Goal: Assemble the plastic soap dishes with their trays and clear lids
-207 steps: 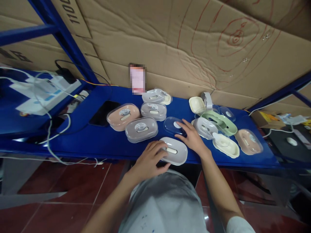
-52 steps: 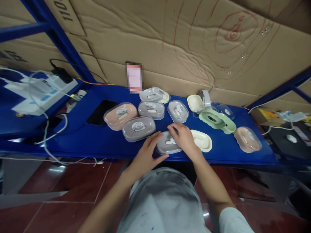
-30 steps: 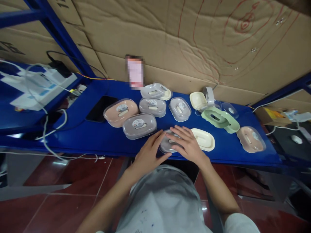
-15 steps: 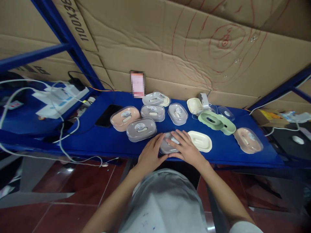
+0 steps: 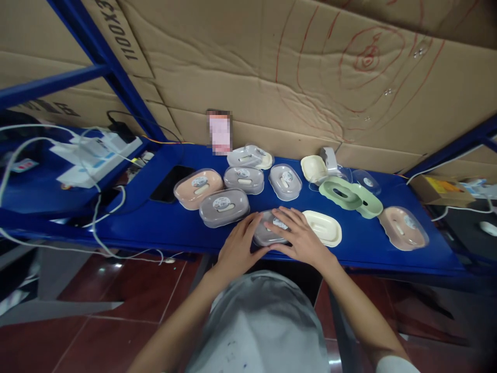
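Observation:
Both my hands are around a grey soap box with a clear lid (image 5: 264, 234) at the front edge of the blue table. My left hand (image 5: 237, 249) grips its left side, thumb at the near edge. The fingers of my right hand (image 5: 305, 239) lie over the top and right end, beside the round label. My thumbs nearly meet in front of the box. Just right of my right hand, a cream soap-dish base (image 5: 325, 228) lies flat. A lidded grey soap box (image 5: 224, 208) sits to the left of my left hand.
Further back are a peach soap box (image 5: 199, 189), several grey boxes, green trays (image 5: 338, 192) and a clear lid (image 5: 367, 181). At the right end lies a pinkish-beige box (image 5: 404, 228). A black phone (image 5: 171, 184) and power strips (image 5: 95, 160) with cables are at left; cardboard (image 5: 233, 62) stands behind.
The camera view has shifted slightly. Both hands keep their hold on the grey soap box, and nothing else has visibly moved.

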The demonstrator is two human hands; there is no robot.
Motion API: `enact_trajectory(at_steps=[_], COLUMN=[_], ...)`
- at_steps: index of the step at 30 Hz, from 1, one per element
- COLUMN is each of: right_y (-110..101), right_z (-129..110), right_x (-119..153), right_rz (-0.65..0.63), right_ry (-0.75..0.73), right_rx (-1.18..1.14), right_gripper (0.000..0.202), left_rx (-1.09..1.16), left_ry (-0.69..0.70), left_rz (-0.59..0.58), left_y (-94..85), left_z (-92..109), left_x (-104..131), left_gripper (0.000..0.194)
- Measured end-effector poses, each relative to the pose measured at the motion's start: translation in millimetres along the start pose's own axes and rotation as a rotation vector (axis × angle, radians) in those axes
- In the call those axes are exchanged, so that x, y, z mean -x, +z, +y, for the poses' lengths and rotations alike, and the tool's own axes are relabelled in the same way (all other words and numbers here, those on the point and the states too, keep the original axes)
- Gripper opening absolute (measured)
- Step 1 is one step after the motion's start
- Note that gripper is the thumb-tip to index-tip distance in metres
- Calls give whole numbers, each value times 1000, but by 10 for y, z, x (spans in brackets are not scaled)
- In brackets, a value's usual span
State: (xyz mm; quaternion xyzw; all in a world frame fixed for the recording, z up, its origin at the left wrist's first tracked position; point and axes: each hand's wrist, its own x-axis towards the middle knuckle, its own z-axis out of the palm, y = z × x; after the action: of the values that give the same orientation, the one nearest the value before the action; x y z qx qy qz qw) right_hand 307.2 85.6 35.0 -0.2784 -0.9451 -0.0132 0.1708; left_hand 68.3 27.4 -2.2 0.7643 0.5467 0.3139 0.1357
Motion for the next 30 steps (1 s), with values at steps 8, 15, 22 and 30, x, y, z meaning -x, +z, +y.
enact_trajectory(at_steps=[8,15,22,30], right_y=[-47,-74,28,10], right_z=[-45,151,77,48], right_x=[293,741,752,142], right_rz=[327,225,85,158], right_ry=[154,529,539,399], right_rx=[-3,197,81,-216], right_gripper=[67,39,47,52], left_rx=[14,-144,-248,-183], left_ry=[-7,-239,-389,241], left_rz=[300,591,355,274], left_y=[-280,-1019,-1060,-411], left_z=[56,-556,-746,74], left_x=[64,-292,-401,-88], left_gripper=[84,91,99,49])
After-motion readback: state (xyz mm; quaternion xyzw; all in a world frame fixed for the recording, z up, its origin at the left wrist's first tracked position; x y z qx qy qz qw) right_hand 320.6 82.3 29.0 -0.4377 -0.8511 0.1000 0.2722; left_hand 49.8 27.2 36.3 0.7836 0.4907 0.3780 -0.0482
